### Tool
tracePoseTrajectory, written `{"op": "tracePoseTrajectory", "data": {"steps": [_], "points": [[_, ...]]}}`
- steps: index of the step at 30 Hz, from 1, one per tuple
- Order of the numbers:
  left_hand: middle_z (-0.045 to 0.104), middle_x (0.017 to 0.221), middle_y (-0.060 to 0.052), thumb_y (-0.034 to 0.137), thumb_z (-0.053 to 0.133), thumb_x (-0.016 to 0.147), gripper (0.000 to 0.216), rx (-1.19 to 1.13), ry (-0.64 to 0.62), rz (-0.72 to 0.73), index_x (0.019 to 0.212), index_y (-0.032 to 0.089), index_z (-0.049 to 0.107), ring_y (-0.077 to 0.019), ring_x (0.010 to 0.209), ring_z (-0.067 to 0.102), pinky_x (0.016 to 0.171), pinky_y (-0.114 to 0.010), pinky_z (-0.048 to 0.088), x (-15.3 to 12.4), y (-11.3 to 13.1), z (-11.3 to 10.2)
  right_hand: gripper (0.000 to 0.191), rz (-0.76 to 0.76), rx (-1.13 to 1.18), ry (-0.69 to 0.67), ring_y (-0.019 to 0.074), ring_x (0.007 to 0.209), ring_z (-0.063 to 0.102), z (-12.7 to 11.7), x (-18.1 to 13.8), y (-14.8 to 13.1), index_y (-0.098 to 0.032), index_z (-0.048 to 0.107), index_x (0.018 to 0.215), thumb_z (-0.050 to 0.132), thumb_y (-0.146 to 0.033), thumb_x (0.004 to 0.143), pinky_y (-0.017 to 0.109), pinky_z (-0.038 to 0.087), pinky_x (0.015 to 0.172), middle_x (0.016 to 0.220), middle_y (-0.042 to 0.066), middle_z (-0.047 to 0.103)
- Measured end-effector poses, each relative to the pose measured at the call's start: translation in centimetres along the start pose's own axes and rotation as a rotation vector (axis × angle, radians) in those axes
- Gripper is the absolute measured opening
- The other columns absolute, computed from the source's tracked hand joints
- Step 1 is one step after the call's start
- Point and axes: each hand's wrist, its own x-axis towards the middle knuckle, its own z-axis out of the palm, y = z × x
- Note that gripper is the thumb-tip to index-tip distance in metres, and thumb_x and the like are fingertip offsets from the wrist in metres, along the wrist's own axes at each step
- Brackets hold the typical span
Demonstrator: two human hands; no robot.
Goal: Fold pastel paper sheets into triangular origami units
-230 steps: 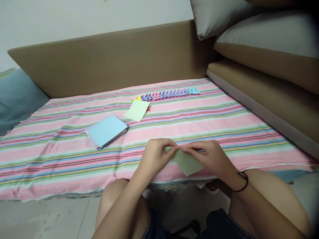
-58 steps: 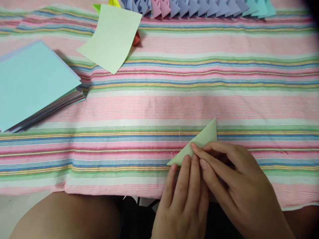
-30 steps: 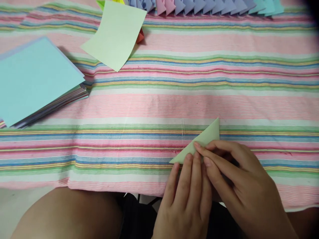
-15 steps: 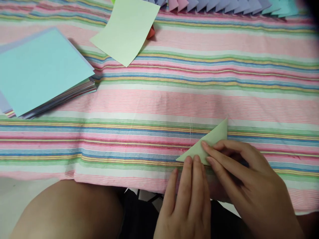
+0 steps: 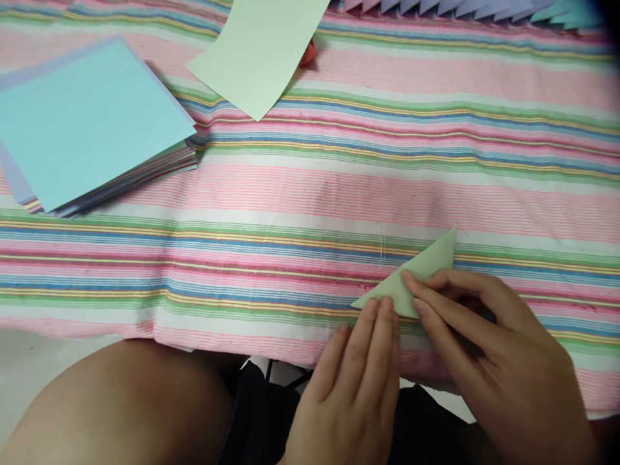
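Observation:
A light green paper folded into a triangle (image 5: 429, 266) lies on the striped cloth (image 5: 290, 194) near its front edge. My left hand (image 5: 358, 381) rests with its fingers flat and together, fingertips pressing the triangle's lower left edge. My right hand (image 5: 494, 349) comes in from the right, its thumb and forefinger closed on the triangle's right part, covering much of it.
A stack of coloured square sheets, pale blue on top (image 5: 92, 116), sits at the left. A loose light green sheet (image 5: 261, 51) lies behind it over a small red folded piece (image 5: 309, 55). A row of folded paper pieces (image 5: 460, 6) runs along the top edge. My bare knee (image 5: 121, 400) is below the cloth's edge.
The view has drifted, so everything sits a little further right and the stack lower in frame. Both hands stay on the green triangle, my left fingertips sliding slightly along its lower edge.

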Motion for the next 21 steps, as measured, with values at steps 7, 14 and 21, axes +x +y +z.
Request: {"op": "tracePoseTrajectory", "data": {"steps": [7, 14, 21], "points": [[0.046, 0.14, -0.009, 0.02, 0.038, 0.09, 0.043, -0.008, -0.008, -0.037, 0.129, 0.007, 0.05, -0.021, 0.128, 0.04, 0.102, -0.034, 0.028, -0.4, -1.4, -0.7, 0.03, 0.011, 0.021, 0.007, 0.0195, 0.086, 0.057, 0.0, 0.1, 0.0, -0.027, 0.064, 0.115, 0.054, -0.022, 0.088, 0.036, 0.045, 0.077, 0.103, 0.005, 0.057], [0.063, 0.106, -0.012, 0.035, 0.055, 0.086, 0.044, -0.029, 0.071, -0.133, 0.121, 0.008, 0.057, -0.0228, 0.102, 0.051, 0.093, -0.038, 0.033, -1.2, -2.7, -1.6, 0.031, 0.006, 0.052, 0.026, 0.0187, 0.085, 0.056, 0.2, 0.1, 0.1, -0.026, 0.063, 0.116, 0.055, -0.021, 0.087, 0.035, 0.046, 0.074, 0.1, 0.005, 0.058], [0.058, 0.107, -0.006, 0.046, 0.058, 0.081, 0.055, 0.036, -0.045, -0.096, 0.133, 0.032, 0.046, -0.0217, 0.094, 0.05, 0.086, -0.038, 0.034, -0.7, -2.8, -1.6, 0.029, -0.02, 0.07, 0.047, 0.0193, 0.085, 0.056, 0.2, 0.2, 0.1, -0.023, 0.065, 0.113, 0.054, -0.02, 0.087, 0.036, 0.047, 0.073, 0.098, 0.007, 0.058]]}}
